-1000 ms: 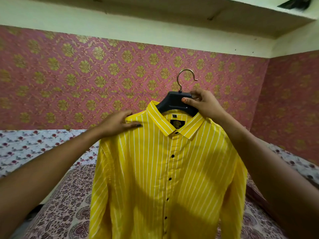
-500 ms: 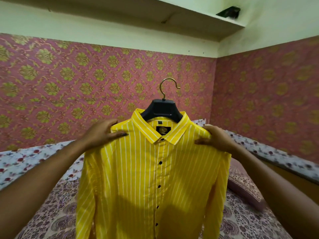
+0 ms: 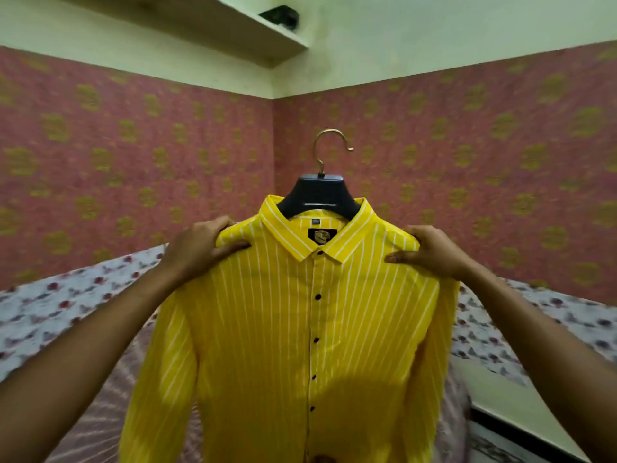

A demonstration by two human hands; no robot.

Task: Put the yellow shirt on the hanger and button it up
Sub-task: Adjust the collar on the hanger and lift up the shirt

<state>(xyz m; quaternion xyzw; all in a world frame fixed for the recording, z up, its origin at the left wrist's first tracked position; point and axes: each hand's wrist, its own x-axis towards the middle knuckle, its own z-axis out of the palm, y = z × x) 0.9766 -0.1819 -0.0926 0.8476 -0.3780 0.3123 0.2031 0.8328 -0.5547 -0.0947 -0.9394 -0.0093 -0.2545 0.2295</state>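
Observation:
The yellow shirt (image 3: 293, 329) with thin white stripes hangs on a dark hanger (image 3: 319, 197) with a brass hook, held up in front of me. Its front is buttoned from the collar down with small dark buttons. My left hand (image 3: 200, 245) pinches the shirt's left shoulder, thumb on the front of the cloth. My right hand (image 3: 430, 250) grips the right shoulder the same way. Both sleeves hang straight down. The shirt's lower hem is out of view.
Behind the shirt is a bed with a floral sheet (image 3: 66, 305) and a patterned blanket (image 3: 93, 429). Pink wallpapered walls meet in a corner (image 3: 273, 145). A high shelf (image 3: 200, 15) juts out at the top, with a dark object on it.
My right hand left the hanger's neck and took the shirt's right shoulder. My view has swung right toward the room's corner, and the shirt is now centred before me.

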